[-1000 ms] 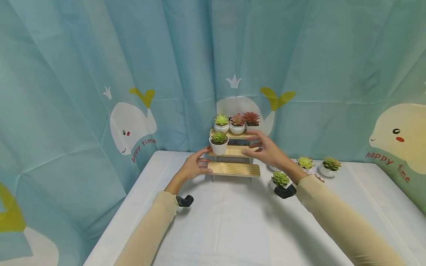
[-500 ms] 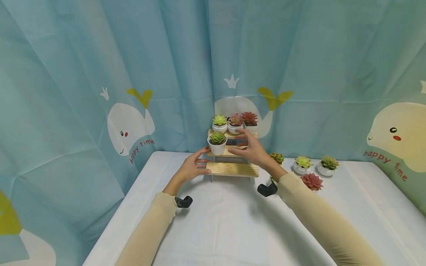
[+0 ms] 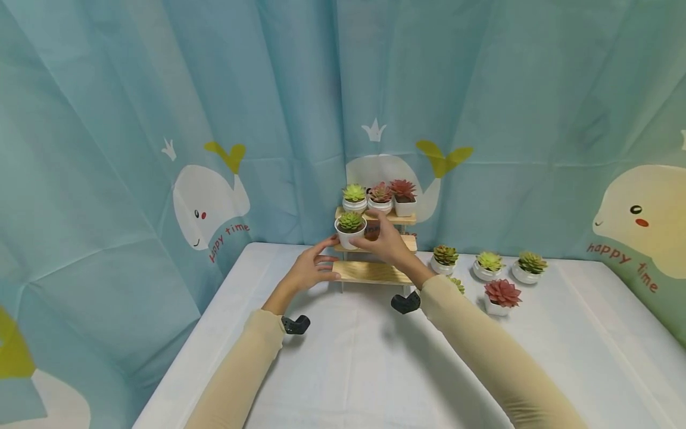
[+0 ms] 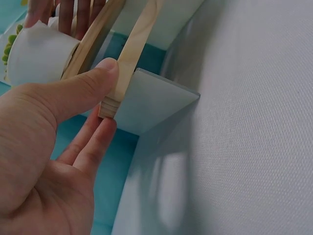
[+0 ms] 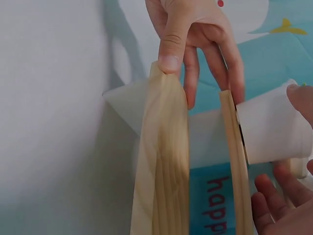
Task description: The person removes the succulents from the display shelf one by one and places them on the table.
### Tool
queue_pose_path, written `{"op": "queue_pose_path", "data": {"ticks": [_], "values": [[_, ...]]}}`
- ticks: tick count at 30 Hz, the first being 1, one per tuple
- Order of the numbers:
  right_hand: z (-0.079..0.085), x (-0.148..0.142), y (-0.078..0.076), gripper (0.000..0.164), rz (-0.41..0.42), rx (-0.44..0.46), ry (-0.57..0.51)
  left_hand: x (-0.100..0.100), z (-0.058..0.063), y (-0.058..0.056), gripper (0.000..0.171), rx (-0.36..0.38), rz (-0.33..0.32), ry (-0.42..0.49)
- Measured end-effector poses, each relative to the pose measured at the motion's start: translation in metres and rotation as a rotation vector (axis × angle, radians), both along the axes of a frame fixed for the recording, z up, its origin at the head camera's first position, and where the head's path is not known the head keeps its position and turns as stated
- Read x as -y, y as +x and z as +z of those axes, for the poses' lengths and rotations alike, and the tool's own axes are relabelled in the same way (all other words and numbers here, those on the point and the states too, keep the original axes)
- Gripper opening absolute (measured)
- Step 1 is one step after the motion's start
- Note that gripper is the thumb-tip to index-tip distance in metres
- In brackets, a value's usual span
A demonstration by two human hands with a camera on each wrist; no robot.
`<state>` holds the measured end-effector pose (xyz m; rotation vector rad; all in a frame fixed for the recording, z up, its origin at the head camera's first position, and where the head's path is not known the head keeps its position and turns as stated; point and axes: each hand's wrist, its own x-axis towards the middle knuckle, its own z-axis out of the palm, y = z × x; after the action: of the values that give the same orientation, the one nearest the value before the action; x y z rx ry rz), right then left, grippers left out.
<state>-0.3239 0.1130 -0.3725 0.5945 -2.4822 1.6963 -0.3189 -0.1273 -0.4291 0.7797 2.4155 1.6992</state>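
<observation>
White pot (image 3: 344, 239) on middle shelf (image 3: 411, 242) | right hand (image 3: 390, 243) curls its grip round it | left hand (image 3: 306, 269) pinches lower shelf (image 3: 375, 272) | uneven push could tip it off

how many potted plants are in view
9: three plants on the top shelf, one plant on the middle shelf, five plants on the table (one mostly behind the right sleeve); more may be hidden.
</observation>
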Motion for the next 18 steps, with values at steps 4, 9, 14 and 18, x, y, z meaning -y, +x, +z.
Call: {"op": "queue_pose_path", "data": {"ticks": [4,9,14,18], "values": [[-0.002,0.007,-0.002,0.078,-0.004,-0.007,-0.003,0.0,0.0,0.0,0.085,0.023,-0.001,0.009],[-0.002,0.013,-0.003,0.075,-0.055,-0.019,0.042,0.0,0.002,0.002,0.085,0.061,0.005,0.021],[-0.001,0.014,-0.003,0.073,-0.086,-0.014,0.059,-0.001,0.002,0.001,0.086,0.07,0.011,0.019],[-0.001,0.015,-0.003,0.071,-0.091,-0.011,0.056,0.0,0.002,-0.001,0.086,0.063,0.006,0.016]]}}
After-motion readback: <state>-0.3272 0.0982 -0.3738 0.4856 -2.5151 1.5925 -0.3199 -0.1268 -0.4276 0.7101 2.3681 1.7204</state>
